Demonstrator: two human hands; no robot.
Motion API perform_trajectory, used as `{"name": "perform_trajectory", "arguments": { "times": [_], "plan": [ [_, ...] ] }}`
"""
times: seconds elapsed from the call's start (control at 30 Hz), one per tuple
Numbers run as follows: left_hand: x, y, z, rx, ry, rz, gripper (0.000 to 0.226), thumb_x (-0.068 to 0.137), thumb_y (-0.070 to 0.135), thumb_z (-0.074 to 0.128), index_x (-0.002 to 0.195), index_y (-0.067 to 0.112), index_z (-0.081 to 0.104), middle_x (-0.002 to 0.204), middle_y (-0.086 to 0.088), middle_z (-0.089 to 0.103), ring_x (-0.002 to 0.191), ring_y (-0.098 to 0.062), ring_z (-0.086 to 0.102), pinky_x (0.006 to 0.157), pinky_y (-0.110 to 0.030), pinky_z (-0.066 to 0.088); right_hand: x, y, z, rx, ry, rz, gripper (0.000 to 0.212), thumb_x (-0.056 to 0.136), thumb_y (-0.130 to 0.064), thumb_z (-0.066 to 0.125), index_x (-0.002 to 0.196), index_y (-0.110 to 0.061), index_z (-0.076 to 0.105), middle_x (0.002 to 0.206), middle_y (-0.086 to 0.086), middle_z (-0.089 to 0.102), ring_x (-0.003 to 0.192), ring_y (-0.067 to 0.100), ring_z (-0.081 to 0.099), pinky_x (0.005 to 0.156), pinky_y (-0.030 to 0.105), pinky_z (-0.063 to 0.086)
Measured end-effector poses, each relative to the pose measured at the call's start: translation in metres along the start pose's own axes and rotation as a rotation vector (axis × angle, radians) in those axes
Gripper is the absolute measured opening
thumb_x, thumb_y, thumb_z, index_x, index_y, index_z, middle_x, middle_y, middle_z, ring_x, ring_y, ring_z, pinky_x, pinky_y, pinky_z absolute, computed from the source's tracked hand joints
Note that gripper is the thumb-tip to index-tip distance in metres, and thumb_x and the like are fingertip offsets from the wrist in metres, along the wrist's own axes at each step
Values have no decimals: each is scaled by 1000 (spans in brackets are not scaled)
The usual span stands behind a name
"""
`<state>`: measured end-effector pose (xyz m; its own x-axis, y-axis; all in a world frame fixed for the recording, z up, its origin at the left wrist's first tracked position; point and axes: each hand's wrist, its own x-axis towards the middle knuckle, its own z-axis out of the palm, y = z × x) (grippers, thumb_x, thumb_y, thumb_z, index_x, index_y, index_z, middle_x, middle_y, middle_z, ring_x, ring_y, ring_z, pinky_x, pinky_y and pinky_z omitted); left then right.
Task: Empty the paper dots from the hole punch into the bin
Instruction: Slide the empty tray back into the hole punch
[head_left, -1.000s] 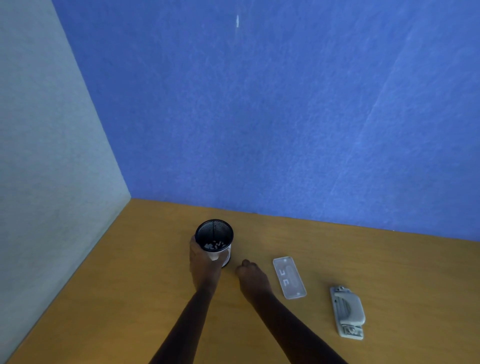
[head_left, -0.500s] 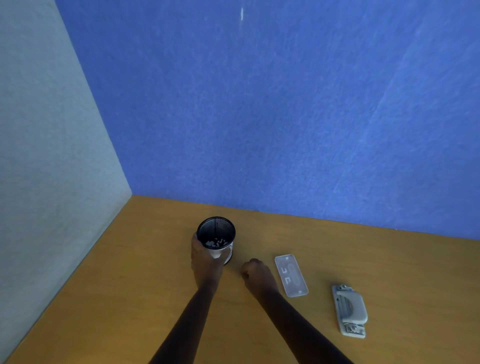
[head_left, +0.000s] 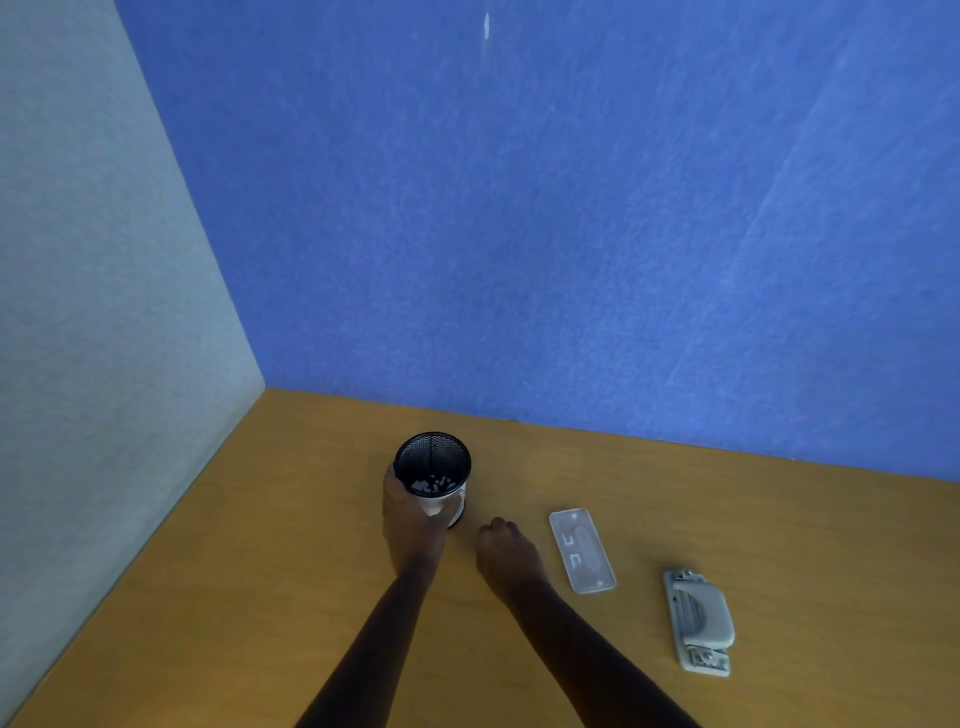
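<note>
A black mesh bin (head_left: 432, 457) stands upright on the wooden table, with white paper dots (head_left: 431, 485) lying inside it. My left hand (head_left: 413, 519) is wrapped around the bin's near side. Just right of the bin, my right hand (head_left: 506, 553) rests on the table with its fingers curled and nothing in it. The clear plastic base tray (head_left: 582, 550) of the punch lies flat to the right of that hand. Further right and nearer to me lies the grey hole punch (head_left: 698, 621), apart from both hands.
The wooden table (head_left: 260, 545) runs into a corner. A grey partition (head_left: 104, 312) closes the left side and a blue felt wall (head_left: 571, 234) closes the back.
My right hand has drifted slightly right, away from the bin. My left hand keeps its hold on the bin. The tray and punch have not moved.
</note>
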<state>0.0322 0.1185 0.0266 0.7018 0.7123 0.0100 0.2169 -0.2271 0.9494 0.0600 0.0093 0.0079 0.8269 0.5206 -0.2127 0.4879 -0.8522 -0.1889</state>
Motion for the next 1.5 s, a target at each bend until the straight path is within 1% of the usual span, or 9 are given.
{"name": "perform_trajectory", "arguments": {
  "times": [0.3, 0.4, 0.53, 0.67, 0.8, 1.0, 1.23, 1.4, 1.5],
  "plan": [
    [0, 0, 0, 14, -1, -12, 91, 66, 12, 81, 140, 3, 30, 141, -16, 45, 130, -32, 42, 104, -48, 42, 3, -2, 4, -19, 12, 9, 33, 98, -7, 35, 125, 5, 49, 128, 23, 52, 118, 31, 52, 94, 38, 50],
    [1, 0, 0, 9, -5, -10, 90, 66, 12, 81, 140, 3, 30, 141, -16, 44, 130, -32, 42, 104, -48, 42, 3, 3, 3, 105, 5, 40, 33, 97, -9, 33, 122, 2, 52, 126, 21, 54, 117, 30, 53, 95, 36, 47],
    [2, -2, 0, 13, -6, -2, 89, 67, 13, 81, 140, 3, 30, 140, -17, 45, 130, -33, 42, 104, -49, 42, 5, 17, -1, 290, 5, 65, 28, 94, -15, 45, 111, -1, 62, 118, 16, 63, 108, 24, 59, 88, 28, 47],
    [2, -2, 1, 0, 4, 6, 88, 66, 11, 81, 138, 3, 32, 138, -17, 47, 127, -33, 45, 103, -49, 44, 3, 20, -3, 329, 10, 27, 28, 94, -12, 45, 110, -4, 66, 117, 14, 66, 106, 25, 61, 89, 28, 48],
    [1, -2, 1, -5, 12, 7, 86, 65, 12, 81, 138, 5, 34, 136, -15, 49, 126, -32, 46, 102, -47, 44, 3, 16, -3, 296, 12, 18, 29, 94, -15, 45, 107, -4, 68, 117, 15, 65, 107, 28, 61, 90, 31, 47],
    [1, -1, 1, 2, 19, 18, 86, 65, 11, 82, 137, 4, 35, 136, -16, 49, 126, -32, 46, 100, -45, 44, 2, 15, -2, 276, 64, 24, 24, 93, -13, 45, 103, -2, 64, 110, 17, 67, 100, 28, 63, 82, 31, 49],
    [1, -1, 1, 10, 17, 18, 87, 66, 11, 81, 138, 4, 33, 136, -16, 48, 126, -32, 45, 101, -46, 44, 1, 9, -2, 83, 67, -90, 29, 96, -11, 40, 111, -3, 63, 113, 17, 62, 103, 29, 60, 82, 34, 50],
    [0, -1, 1, 16, 23, 20, 87, 65, 11, 82, 137, 3, 34, 135, -16, 49, 126, -33, 46, 101, -46, 45, 0, 2, -5, -83, 28, -166, 26, 94, 0, 38, 110, 4, 59, 115, 23, 59, 106, 35, 59, 84, 42, 51],
    [0, -1, 1, 18, 26, 22, 87, 65, 11, 82, 137, 3, 34, 135, -16, 49, 126, -32, 46, 100, -44, 44, -1, -3, -9, -173, -7, -207, 26, 93, 3, 38, 110, 6, 57, 114, 25, 59, 105, 37, 59, 84, 43, 51]
  ]
}}
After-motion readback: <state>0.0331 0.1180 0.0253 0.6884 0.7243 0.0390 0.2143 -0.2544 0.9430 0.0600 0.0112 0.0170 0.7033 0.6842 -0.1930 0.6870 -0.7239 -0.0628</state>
